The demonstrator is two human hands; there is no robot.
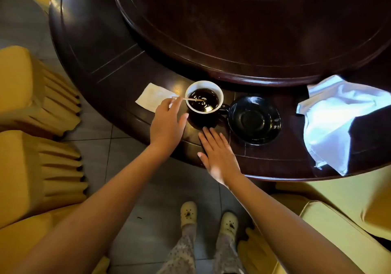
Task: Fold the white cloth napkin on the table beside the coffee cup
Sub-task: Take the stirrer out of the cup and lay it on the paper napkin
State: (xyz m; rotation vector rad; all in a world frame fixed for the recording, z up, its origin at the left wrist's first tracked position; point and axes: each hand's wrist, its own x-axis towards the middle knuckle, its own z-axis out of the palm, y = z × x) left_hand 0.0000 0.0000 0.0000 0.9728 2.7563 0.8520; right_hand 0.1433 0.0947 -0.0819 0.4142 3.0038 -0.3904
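A white cloth napkin lies crumpled and unfolded at the right of the dark round table, partly in bright light. A coffee cup, white inside and full of dark coffee, stands near the table's front edge. My left hand pinches a thin wooden stirrer whose tip dips into the coffee. My right hand rests flat on the table just in front of the cup, fingers straight. The napkin lies well to the right of both hands.
An empty black saucer sits right of the cup. A small white paper packet lies left of the cup, behind my left hand. A raised turntable fills the table's middle. Yellow-covered chairs stand on both sides.
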